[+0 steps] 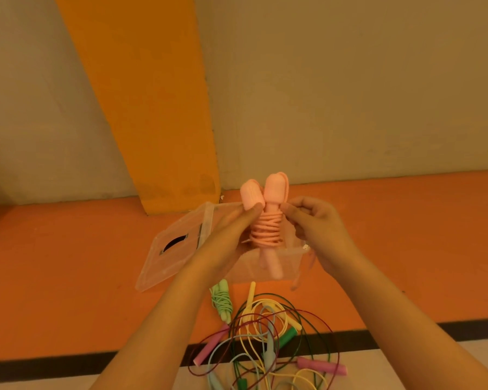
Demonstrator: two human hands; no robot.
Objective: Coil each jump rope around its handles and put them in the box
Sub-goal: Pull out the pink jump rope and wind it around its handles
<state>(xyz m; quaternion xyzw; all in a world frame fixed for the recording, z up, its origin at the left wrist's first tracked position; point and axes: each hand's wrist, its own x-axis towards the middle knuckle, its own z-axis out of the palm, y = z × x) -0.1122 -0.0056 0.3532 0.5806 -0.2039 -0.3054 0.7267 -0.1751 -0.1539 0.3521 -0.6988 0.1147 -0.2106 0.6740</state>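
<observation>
Nearest: a tangle of loose jump ropes [265, 333] on the floor, with yellow, dark green, maroon and pale blue cords and pink, green and yellow handles mixed together. It lies across a black stripe [68, 361].

Just beyond, 1 green rope [221, 301] lies already coiled around its handles, between the tangle and the box.

Both forearms reach forward. The left hand [228, 235] grips the pink jump rope [265, 230] from the left, thumb against 1 handle. The right hand [316, 229], fingers curled, pinches the cord at the right of the coil. The 2 handles stand upright side by side, with many turns wrapped around their middle. A loose pink strand hangs down the box's right side.

The clear plastic box [245, 266] sits on the orange floor [68, 277], directly under the pink rope. The lower handle ends overlap its front wall; cannot tell whether they are inside. The open lid [175, 249] leans left and carries a dark curved mark, not readable as writing.

Farthest: a beige wall [350, 94] with an orange band [152, 108].
</observation>
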